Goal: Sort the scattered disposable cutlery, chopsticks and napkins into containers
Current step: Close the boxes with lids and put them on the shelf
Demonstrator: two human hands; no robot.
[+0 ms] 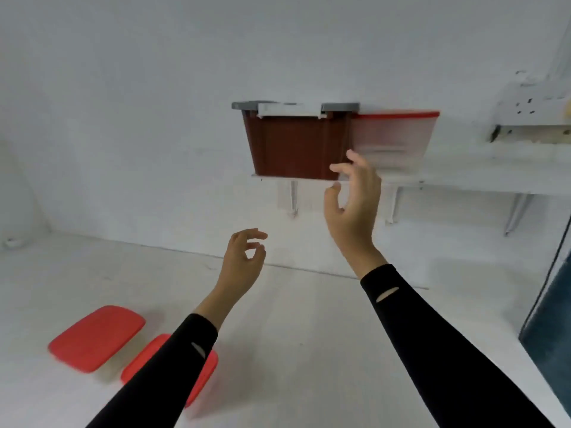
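White shelf (463,180): brown box (293,146); right hand (355,205) near, fingers (341,167) loosely spread.

Two arms, both in close-fitting black long sleeves. Left sleeve (160,372) and right sleeve (432,344) end at the wrist, fabric plain and matte. Near each cuff sits one small pale oval opening: left slit (199,350), right slit (387,294). Left hand (244,261) and right hand (355,205) bare.

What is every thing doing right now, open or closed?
Brown plastic box with grey lid, closed, on the shelf.
Clear plastic container with red lid, closed, on shelf.
Two red plastic lids, flat on table.
Left hand, open, empty.
Right hand, open, empty, raised.
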